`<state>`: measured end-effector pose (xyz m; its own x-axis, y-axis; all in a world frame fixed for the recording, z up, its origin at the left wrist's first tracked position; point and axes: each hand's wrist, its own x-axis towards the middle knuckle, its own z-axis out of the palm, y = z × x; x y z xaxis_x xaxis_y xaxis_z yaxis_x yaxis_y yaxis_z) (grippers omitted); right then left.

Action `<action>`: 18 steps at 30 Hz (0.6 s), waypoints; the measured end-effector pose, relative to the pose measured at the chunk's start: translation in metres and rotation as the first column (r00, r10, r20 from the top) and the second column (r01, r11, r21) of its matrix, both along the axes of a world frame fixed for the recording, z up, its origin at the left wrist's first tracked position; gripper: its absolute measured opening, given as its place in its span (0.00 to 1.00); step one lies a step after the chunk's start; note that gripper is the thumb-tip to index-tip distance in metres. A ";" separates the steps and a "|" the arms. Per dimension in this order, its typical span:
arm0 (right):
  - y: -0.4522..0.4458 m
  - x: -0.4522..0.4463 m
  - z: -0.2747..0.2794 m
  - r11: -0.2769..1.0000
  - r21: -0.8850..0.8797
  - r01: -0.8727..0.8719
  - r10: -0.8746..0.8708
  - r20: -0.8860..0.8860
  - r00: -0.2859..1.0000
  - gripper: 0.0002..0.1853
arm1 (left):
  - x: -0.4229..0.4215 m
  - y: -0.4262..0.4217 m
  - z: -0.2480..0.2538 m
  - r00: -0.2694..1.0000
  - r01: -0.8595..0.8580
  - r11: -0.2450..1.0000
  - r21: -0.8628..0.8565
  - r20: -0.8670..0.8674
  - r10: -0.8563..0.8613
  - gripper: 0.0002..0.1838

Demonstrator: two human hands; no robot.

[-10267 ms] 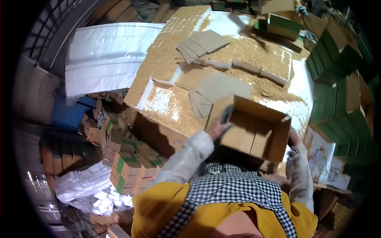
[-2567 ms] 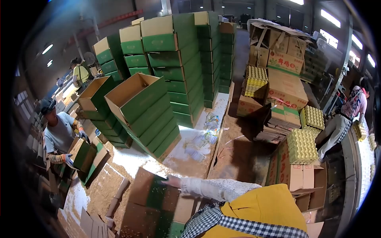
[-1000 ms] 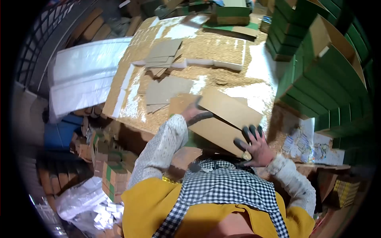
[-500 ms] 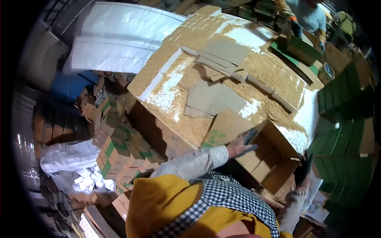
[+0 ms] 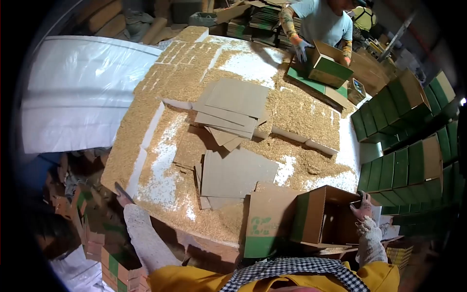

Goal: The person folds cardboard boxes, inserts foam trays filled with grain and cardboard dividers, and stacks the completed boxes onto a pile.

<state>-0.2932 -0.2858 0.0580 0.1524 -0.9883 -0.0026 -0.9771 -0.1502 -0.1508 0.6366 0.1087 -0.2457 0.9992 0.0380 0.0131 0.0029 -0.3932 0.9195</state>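
Note:
My right hand (image 5: 361, 207), with dark finger coverings, grips the right rim of an open cardboard box (image 5: 306, 219). The box has green printed sides and its opening is turned towards me; its inside looks bare. My left hand (image 5: 124, 196) is stretched far out to the left, beside the near left corner of the table, holding nothing I can see. Its dark-tipped fingers look extended. Against the box's left side lies a flat cardboard piece (image 5: 272, 207) with green print. Loose grey-brown cardboard sheets (image 5: 238, 173) lie further in.
Wood shavings (image 5: 121, 160) cover much of the white table, with low white dividers (image 5: 152, 126) across it. Green boxes (image 5: 399, 168) are stacked on the right. Folded cartons (image 5: 114, 263) stand at lower left. Across the table a person (image 5: 321, 24) handles another green box (image 5: 331, 68).
My left hand has let go of the box and swung out left. The box now stands more upright, with my right hand on its rim. My view has turned towards the right.

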 end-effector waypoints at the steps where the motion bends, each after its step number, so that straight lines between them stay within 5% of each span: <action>1: -0.001 0.000 0.001 1.000 0.019 0.002 -0.001 -0.016 1.000 0.38 | -0.083 -0.062 0.114 0.953 -0.300 0.939 -0.170 -0.087 0.289 0.42; 2: -0.001 0.000 0.002 0.999 0.037 0.001 0.000 -0.026 1.000 0.39 | -0.096 -0.067 0.124 0.972 -0.225 0.787 -0.575 -0.081 0.219 0.41; 4: 0.001 0.002 0.002 1.000 0.019 -0.002 0.003 -0.022 1.000 0.38 | -0.163 -0.105 0.209 0.970 -0.239 0.695 -0.678 -0.199 0.140 0.38; 9: 0.006 -0.004 -0.001 1.000 -0.006 -0.030 0.030 0.026 0.999 0.38 | -0.149 -0.092 0.142 0.871 -0.486 0.655 -0.578 -0.383 0.308 0.24; 12: 0.008 -0.014 -0.008 0.997 -0.049 -0.053 0.057 0.073 0.996 0.39 | -0.245 -0.104 0.219 0.879 -0.385 0.600 -0.701 -0.478 0.006 0.28; 14: 0.014 -0.011 -0.001 0.996 -0.077 -0.048 0.054 0.077 0.996 0.37 | -0.292 -0.086 0.201 0.992 -0.083 0.795 -0.601 -0.125 0.010 0.26; 16: 0.021 -0.002 0.014 0.979 -0.180 -0.098 0.115 0.087 0.989 0.35 | -0.373 -0.109 0.261 0.880 -0.076 0.409 -0.909 -0.254 -0.400 0.28; 18: 0.032 0.009 0.046 0.905 -0.371 -0.207 0.301 0.218 0.928 0.29 | -0.434 -0.127 0.284 0.867 0.056 0.451 -0.891 -0.181 -0.464 0.28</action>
